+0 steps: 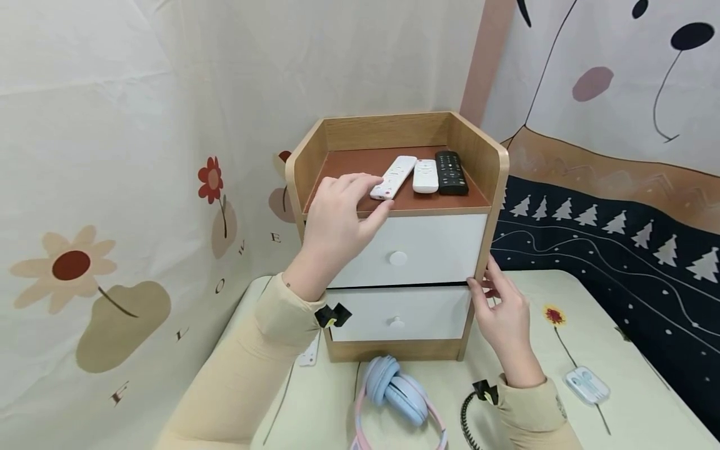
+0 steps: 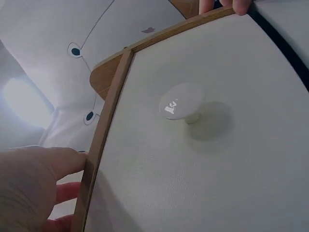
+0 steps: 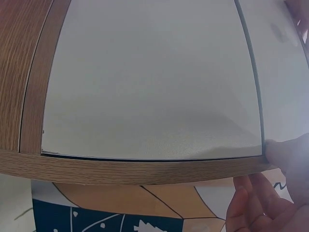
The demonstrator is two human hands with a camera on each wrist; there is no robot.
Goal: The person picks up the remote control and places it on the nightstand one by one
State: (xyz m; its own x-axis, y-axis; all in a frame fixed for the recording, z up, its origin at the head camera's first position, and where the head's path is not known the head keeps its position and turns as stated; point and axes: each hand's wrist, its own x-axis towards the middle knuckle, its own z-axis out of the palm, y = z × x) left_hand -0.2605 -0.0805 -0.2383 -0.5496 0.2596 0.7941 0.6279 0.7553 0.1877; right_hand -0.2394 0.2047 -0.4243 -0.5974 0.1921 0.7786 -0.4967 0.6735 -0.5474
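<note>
A small wooden cabinet (image 1: 388,350) with two white drawers stands against the wall. On its brown top lie a slanted white remote control (image 1: 398,174), a shorter white remote (image 1: 425,177) and a black remote (image 1: 452,173). My left hand (image 1: 343,222) reaches over the cabinet's front edge, index fingertip right at the slanted remote and thumb just below its near end, the two spread apart. With my right hand (image 1: 506,315) I hold the cabinet's right side panel (image 3: 145,171), thumb on the front near the gap between drawers, fingers along the outer side.
Blue headphones (image 1: 396,390) lie on the table in front of the cabinet. Right of my right hand is a clear case with earphones (image 1: 587,385). Part of a white object (image 1: 308,356) shows by the cabinet's left foot. A black coiled cord (image 1: 465,415) hangs by my right sleeve.
</note>
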